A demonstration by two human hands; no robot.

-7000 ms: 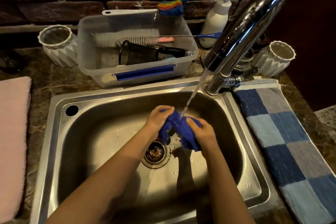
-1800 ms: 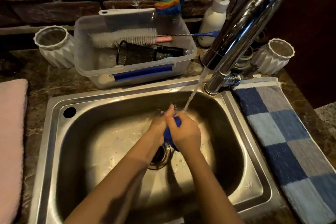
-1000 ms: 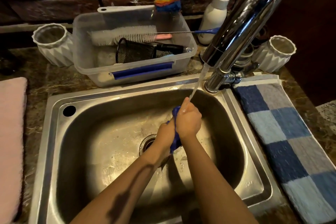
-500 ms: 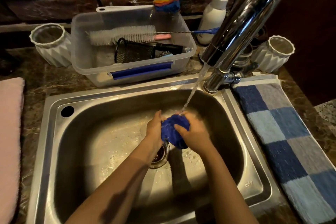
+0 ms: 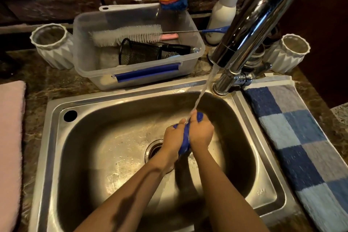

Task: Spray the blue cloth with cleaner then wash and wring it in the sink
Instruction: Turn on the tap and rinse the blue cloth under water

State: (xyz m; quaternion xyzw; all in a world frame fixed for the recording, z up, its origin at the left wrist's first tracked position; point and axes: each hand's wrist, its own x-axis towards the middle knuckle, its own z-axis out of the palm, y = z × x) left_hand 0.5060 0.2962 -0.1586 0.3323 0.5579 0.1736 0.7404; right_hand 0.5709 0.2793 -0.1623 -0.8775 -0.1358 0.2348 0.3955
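Left hand [image 5: 174,137] and right hand [image 5: 201,133], pressed together above the middle of the sink [image 5: 56,137], both gripping the cloth [image 5: 185,142]. Half a second earlier the hands stood slightly apart with the cloth balled between them; it is now squeezed into an upright roll, blue showing only in the seam between the palms and at the top of the right fist. The stream [image 5: 205,88] strikes that top end. Judged from this, washing and squeezing alternate under running water, and a final wring with the water off is not yet done. The cloth looks soaked, dark and nubbly. The sink is brushed steel, rounded at the corners and beaded with drops. The polished chrome faucet [image 5: 254,24] rises from the sink's rear right corner. On the marbled bench [image 5: 47,81] behind the sink stand a clear plastic tub [image 5: 90,66] with a bristly brush [image 5: 128,35], a white pump bottle [image 5: 222,15] and two ribbed white cups [image 5: 54,47] [image 5: 288,52]. A checked terry towel [image 5: 293,137] lies right of the sink, and a pink towel [image 5: 9,137] lies left of it.
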